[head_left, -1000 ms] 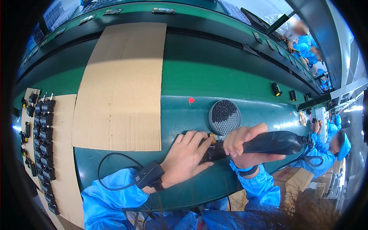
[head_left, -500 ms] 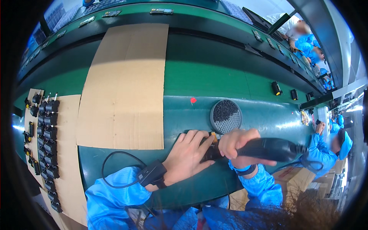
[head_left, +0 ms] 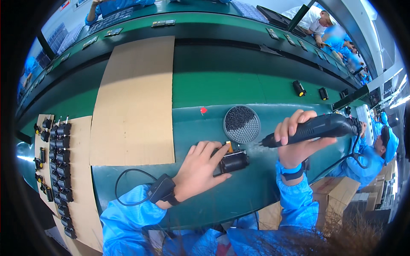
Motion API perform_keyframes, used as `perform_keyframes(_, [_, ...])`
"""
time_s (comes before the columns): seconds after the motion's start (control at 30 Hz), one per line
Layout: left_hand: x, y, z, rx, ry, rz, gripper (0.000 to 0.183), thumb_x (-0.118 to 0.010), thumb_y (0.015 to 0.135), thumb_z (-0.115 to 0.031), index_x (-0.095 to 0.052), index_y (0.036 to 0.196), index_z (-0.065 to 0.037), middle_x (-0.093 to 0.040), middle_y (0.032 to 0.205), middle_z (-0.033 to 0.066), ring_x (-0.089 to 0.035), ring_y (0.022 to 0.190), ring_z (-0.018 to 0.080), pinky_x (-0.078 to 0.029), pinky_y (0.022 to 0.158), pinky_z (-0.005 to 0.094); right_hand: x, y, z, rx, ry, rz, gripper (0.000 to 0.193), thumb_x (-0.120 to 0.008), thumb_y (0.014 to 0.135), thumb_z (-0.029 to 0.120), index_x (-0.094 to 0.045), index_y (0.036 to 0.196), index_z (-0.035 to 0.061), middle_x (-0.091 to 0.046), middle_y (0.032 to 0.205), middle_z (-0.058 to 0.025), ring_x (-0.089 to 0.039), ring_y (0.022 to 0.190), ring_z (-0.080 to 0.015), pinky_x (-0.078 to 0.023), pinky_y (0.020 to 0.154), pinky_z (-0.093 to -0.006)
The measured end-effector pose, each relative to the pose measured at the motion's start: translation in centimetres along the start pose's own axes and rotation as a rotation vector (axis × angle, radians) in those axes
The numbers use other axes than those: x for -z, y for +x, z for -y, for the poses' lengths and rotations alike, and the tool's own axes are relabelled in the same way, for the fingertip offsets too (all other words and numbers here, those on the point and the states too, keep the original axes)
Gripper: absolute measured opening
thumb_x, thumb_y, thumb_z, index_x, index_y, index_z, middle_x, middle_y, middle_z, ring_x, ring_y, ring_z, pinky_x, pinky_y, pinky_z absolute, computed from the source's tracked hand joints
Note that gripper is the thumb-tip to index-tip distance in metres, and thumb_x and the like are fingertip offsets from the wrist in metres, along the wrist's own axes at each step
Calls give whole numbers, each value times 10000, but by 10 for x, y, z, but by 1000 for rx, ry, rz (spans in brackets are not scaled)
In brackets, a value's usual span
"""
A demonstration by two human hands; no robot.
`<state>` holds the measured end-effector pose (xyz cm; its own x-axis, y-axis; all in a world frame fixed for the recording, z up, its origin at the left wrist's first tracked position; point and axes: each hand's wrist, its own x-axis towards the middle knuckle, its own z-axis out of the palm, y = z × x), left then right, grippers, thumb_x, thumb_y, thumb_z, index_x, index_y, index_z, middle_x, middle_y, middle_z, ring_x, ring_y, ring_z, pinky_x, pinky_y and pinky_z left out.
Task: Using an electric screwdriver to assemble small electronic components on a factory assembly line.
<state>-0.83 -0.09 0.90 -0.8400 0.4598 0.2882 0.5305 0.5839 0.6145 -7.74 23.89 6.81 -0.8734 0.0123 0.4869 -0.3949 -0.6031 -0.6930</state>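
Left hand: fingers grasping the left end of the casing, forefinger along its far edge, thumb at its near edge.
Black casing: smooth, rounded, faintly glossy, box-like; it lies on the desk under the left hand, with a flat orange tab standing at its far edge.
Right hand: fingers wrapped around the electric driver.
Electric driver: matt black, bulging body narrowing to a pointed nose, coiled cord at the rear; the nose points left, apart from the casing.
Round dish: grey, shallow, thin-rimmed; tiny dark pieces heap grainily over part of its pebbled-looking inside.
Desk: green, smooth, softly shiny.
Cardboard sheet: tan, flat, faintly ribbed.
Row of black parts: chunky, rounded blocks packed closely on cardboard at the left.
Red scrap: small, flat, left of the dish.
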Motion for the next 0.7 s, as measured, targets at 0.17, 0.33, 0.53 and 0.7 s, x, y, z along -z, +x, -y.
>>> perform_keyframes(0.17, [-5, 2, 0, -2, -26, 32, 680, -861, 726, -288, -601, 1301, -36, -579, 1221, 110, -537, 1141, 323, -444, 961, 428, 55, -6, 9, -17, -244, -122, 897, -330, 837, 904, -518, 1037, 50, -518, 792, -63, -555, 590, -163, -485, 497, -307])
perform_keyframes(0.33, [-3, 3, -7, -31, -25, -2, 607, -881, 705, -268, -651, 1214, -29, -598, 1185, 113, -566, 1084, 324, -482, 930, 415, 68, -16, 9, -68, -270, -134, 901, -344, 828, 903, -531, 1034, 46, -519, 792, -53, -557, 603, -160, -485, 513, -309])
perform_keyframes(0.53, [17, -2, -20, 60, -205, -43, 612, -895, 688, -167, -636, 1225, -28, -585, 1229, 133, -555, 1175, 322, -469, 993, 413, 72, -15, 12, -63, -247, -127, 901, -359, 823, 904, -529, 1020, 41, -517, 786, -46, -554, 602, -152, -483, 524, -299])
perform_keyframes(0.7, [78, -47, -35, 290, 10, -114, 567, -839, 698, -36, -630, 1226, -47, -503, 1352, 174, -517, 1270, 355, -456, 1044, 436, 67, -13, 23, -55, -242, -144, 915, -388, 794, 916, -527, 1017, 39, -520, 785, -47, -542, 600, -152, -477, 536, -313])
